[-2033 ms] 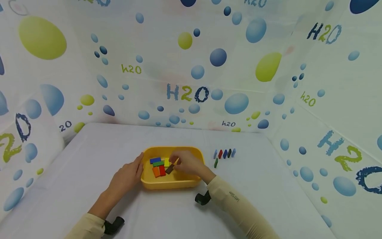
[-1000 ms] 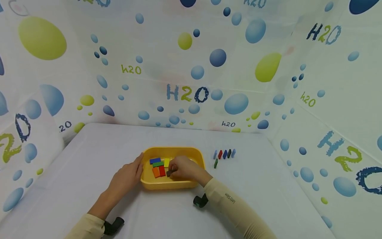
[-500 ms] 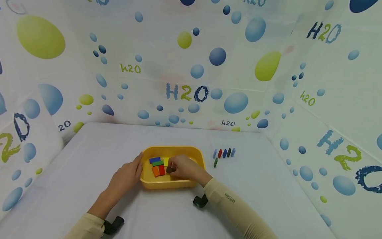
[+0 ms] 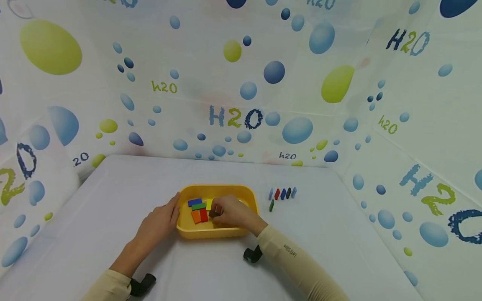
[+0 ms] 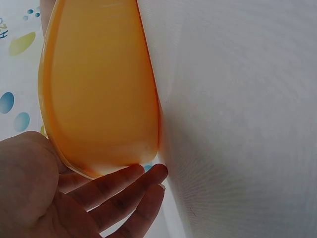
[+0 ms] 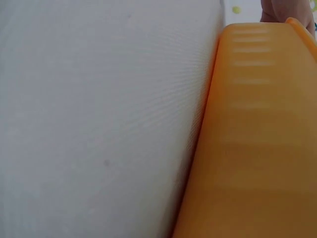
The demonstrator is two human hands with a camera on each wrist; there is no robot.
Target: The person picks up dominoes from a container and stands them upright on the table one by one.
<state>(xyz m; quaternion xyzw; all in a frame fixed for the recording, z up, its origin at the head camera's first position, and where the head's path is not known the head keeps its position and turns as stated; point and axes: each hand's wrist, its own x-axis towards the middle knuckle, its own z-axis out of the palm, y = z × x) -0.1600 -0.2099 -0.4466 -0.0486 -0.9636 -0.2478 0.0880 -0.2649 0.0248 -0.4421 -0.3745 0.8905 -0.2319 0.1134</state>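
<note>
A yellow plastic tray [image 4: 216,234] sits on the white table in the head view. My left hand [image 4: 160,223] holds its left end; in the left wrist view the fingers [image 5: 124,198] lie against the outer end wall. Inside the tray, my right hand [image 4: 235,212] pinches a small brown domino [image 4: 214,213], mostly covered by the fingers. Flat beside it lie a blue domino [image 4: 194,202], a green one, a yellow domino [image 4: 208,204], an orange domino [image 4: 196,217] and a red domino [image 4: 203,215]. The right wrist view shows the tray's outer wall [image 6: 252,148].
Right of the tray, several dominoes stand in a row, among them a red domino [image 4: 277,194] and a black domino [image 4: 288,192]. A green domino [image 4: 271,205] stands nearer. Bubble-printed sheets surround the table [image 4: 211,271]. Dark wrist cameras hang under both forearms.
My right hand has lowered and closed over the brown domino, now mostly hidden and shifted slightly in the fingers. My left hand, the tray and the standing dominoes stay put.
</note>
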